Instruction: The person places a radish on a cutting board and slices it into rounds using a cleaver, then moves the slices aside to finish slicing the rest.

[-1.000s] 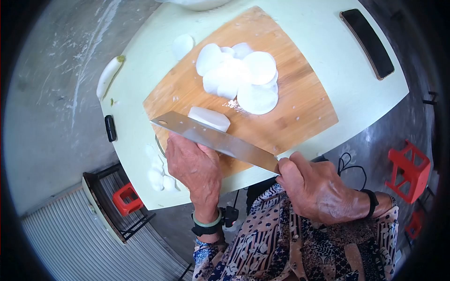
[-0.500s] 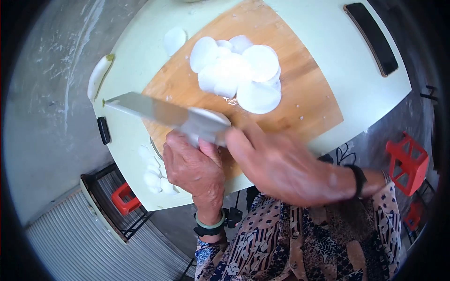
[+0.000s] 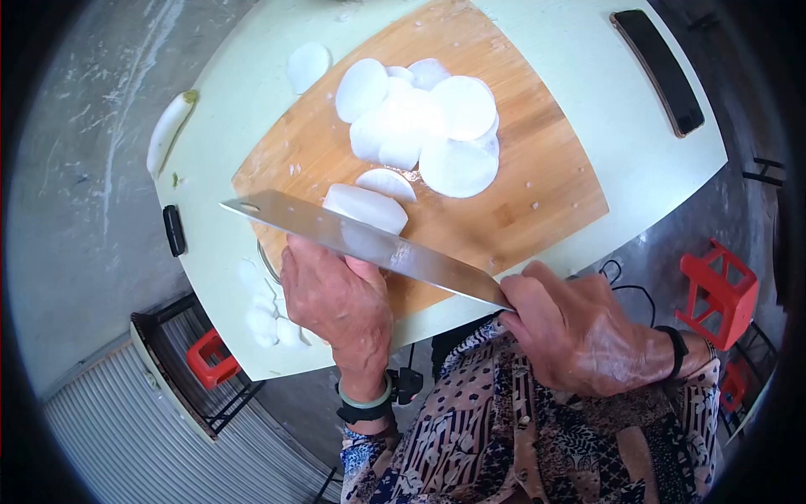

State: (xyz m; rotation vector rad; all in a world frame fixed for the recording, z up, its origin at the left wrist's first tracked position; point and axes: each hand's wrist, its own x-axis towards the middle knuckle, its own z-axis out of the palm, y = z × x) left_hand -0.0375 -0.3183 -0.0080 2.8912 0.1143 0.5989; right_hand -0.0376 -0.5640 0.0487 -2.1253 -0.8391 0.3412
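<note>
My right hand is closed round the handle of a wide kitchen knife, whose blade points left. The blade crosses in front of a peeled white radish chunk on the wooden cutting board. My left hand has its fingers bent at the near end of the radish, partly hidden by the blade. One fresh round radish slice leans beside the chunk's far end. Farther up the board lies a pile of round white radish slices, overlapping each other.
A single slice lies on the pale table left of the board. A long white radish and a small black object sit at the left edge. White pieces lie nearer me. A smartphone rests at right.
The knife has moved toward me and right, off the radish's far end, with my right hand. A slice now stands apart from the chunk. The whole view has shifted slightly.
</note>
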